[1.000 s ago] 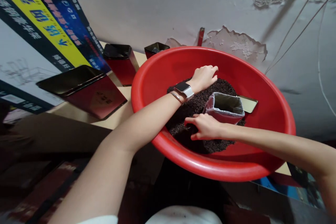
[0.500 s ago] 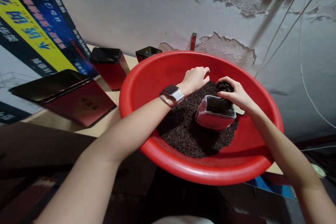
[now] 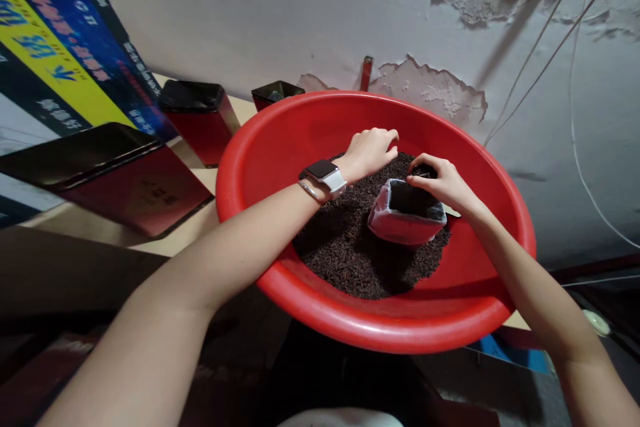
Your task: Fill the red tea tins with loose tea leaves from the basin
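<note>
A wide red basin holds a bed of dark, dry tea leaves. In it stands a small square red container with a clear plastic liner folded over its rim; its inside looks dark. My right hand is just over the container's far right edge, thumb and fingers curved round a handful of dark tea leaves. Behind the container, my left hand hovers low over the leaves, index finger and thumb apart, nothing visible between them. Its other fingers are partly hidden. That wrist carries a watch and a bracelet.
On the wooden surface left of the basin are a large red tin and a smaller red tin, both with dark open tops. Another tin is behind the basin rim. A printed banner leans at left; cables hang at right.
My right hand has come slightly lower and closer to the container with its handful of tea leaves. My left hand has barely moved. The view has shifted slightly.
</note>
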{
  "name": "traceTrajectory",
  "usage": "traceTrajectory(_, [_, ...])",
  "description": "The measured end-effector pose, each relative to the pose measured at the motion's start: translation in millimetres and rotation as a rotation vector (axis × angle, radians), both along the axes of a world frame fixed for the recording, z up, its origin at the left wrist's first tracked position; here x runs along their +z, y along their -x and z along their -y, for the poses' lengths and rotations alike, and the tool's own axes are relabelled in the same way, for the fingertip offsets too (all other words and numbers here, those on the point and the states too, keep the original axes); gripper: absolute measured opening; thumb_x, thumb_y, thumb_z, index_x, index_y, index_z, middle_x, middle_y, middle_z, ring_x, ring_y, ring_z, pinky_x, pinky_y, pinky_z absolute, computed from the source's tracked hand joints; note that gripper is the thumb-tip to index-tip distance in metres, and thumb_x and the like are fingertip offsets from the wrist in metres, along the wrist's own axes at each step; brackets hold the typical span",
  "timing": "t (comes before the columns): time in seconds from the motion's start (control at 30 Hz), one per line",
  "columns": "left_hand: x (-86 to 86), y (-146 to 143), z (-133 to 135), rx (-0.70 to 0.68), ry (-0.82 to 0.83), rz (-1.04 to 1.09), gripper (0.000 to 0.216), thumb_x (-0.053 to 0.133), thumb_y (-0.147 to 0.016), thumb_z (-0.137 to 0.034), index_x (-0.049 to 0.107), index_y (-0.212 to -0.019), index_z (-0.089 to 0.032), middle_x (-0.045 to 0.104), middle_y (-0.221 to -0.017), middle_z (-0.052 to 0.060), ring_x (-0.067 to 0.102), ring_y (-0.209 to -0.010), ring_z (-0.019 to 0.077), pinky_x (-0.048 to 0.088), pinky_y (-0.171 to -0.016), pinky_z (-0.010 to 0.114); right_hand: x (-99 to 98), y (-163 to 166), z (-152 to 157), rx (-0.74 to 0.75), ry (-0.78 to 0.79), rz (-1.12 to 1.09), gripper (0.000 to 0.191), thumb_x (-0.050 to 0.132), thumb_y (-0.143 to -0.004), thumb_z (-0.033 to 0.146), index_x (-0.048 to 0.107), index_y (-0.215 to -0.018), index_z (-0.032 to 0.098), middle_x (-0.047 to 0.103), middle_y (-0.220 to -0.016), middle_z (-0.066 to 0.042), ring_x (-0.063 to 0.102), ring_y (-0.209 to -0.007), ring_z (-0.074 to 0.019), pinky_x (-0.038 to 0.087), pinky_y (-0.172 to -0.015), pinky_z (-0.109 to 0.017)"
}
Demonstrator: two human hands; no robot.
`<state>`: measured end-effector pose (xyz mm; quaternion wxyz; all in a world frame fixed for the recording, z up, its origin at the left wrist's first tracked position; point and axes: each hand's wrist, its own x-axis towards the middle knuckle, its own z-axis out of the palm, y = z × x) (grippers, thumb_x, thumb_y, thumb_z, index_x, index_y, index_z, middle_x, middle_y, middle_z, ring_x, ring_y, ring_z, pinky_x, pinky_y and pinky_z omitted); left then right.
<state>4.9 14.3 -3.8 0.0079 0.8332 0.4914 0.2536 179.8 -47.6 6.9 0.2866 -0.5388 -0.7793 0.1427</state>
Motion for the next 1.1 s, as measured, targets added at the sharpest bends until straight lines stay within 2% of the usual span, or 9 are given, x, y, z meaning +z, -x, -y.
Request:
traceTrajectory(0.2, [0.0,-0.1,2.0,-0.001,0.001,-0.018,0.031,0.048,-0.091,-0.028,0.062,-0.117,-0.021,0.069,-0.11,0.008,0.064,-0.099,0.0235,0.048,-0.083,0.035,1.5,-1.8,-0.6,-0.018,-0.006,-0.045,0.014,0.057,-0.075,0.029,0.064,-0.074,0.017,0.067,-0.078,-0.003,0.06,-0.076,-0.017,0.044,-0.074,-0.03])
traceTrajectory(0.33, [0.0,-0.3,2.0,-0.01,0.001,-0.022,0.03,0.047,-0.091,-0.028,0.063,-0.116,-0.02,0.07,-0.108,0.008,0.064,-0.099,0.0245,0.049,-0.083,0.036,1.7,-6.5,1.0,-0.011,0.015,0.146,0.016,0.059,-0.078,0.03,0.068,-0.083,0.018,0.068,-0.086,-0.005,0.06,-0.079,-0.018,0.044,-0.076,-0.031])
traceTrajectory(0.53, [2.6,0.6,1.5,-0.007,0.005,-0.003,0.03,0.047,-0.091,-0.028,0.063,-0.116,-0.021,0.07,-0.107,0.007,0.065,-0.1,0.0241,0.049,-0.084,0.036,8.1,3.4,8.1,-0.075,-0.138,0.398,0.019,0.061,-0.083,0.036,0.069,-0.092,0.021,0.065,-0.101,-0.009,0.06,-0.087,-0.0219,0.044,-0.076,-0.034])
traceTrajectory(0.6, [4.0,1.5,1.2,0.001,-0.002,0.008,0.03,0.047,-0.091,-0.028,0.063,-0.116,-0.021,0.07,-0.107,0.007,0.065,-0.1,0.0246,0.049,-0.083,0.036,6.7,21.7,16.1,-0.018,-0.152,0.425,0.015,0.059,-0.085,0.031,0.068,-0.089,0.019,0.064,-0.095,-0.009,0.06,-0.084,-0.0211,0.044,-0.074,-0.033])
traceTrajectory(0.7, [5.3,2.8,0.8,0.014,-0.009,0.03,0.03,0.047,-0.092,-0.027,0.063,-0.117,-0.021,0.07,-0.108,0.007,0.065,-0.101,0.0251,0.05,-0.083,0.036,-8.7,55.4,32.9,0.247,-0.026,0.51,0.016,0.059,-0.084,0.025,0.067,-0.095,0.016,0.063,-0.094,-0.009,0.061,-0.085,-0.0201,0.046,-0.075,-0.032])
traceTrajectory(0.8, [4.8,2.9,0.9,0.009,-0.001,0.037,0.03,0.046,-0.092,-0.027,0.063,-0.116,-0.02,0.07,-0.109,0.008,0.065,-0.101,0.0249,0.049,-0.084,0.037,-39.3,79.0,45.7,0.581,0.26,0.713,0.066,0.076,-0.07,0.031,0.054,-0.13,0.018,0.054,-0.127,-0.017,0.057,-0.111,-0.0314,0.049,-0.084,-0.04])
traceTrajectory(0.9, [3.9,1.3,2.1,-0.01,0.008,0.033,0.029,0.046,-0.092,-0.026,0.064,-0.114,-0.019,0.07,-0.106,0.008,0.065,-0.1,0.0244,0.049,-0.083,0.036,-75.6,87.5,46.5,0.702,0.534,0.929,0.122,0.088,-0.048,0.029,0.024,-0.151,0.025,0.017,-0.155,-0.024,0.023,-0.138,-0.0486,0.04,-0.097,-0.06])
traceTrajectory(1.0, [4.4,-1.2,4.6,-0.031,0.001,0.03,0.028,0.046,-0.093,-0.026,0.064,-0.114,-0.018,0.07,-0.106,0.009,0.065,-0.099,0.0239,0.049,-0.083,0.035,-106.2,92.1,38.3,0.766,0.546,0.989,0.133,0.089,-0.047,0.026,0.011,-0.154,0.027,-0.003,-0.158,-0.022,-0.002,-0.142,-0.0491,0.024,-0.101,-0.073])
traceTrajectory(1.1, [5.8,-2.8,7.5,-0.041,-0.008,0.031,0.028,0.046,-0.093,-0.026,0.064,-0.113,-0.018,0.07,-0.105,0.009,0.065,-0.098,0.0238,0.049,-0.083,0.035,-126.6,102.6,26.2,0.857,0.423,1.013,0.133,0.088,-0.05,0.028,0.005,-0.154,0.023,-0.007,-0.158,-0.023,-0.008,-0.142,-0.0476,0.019,-0.1,-0.076])
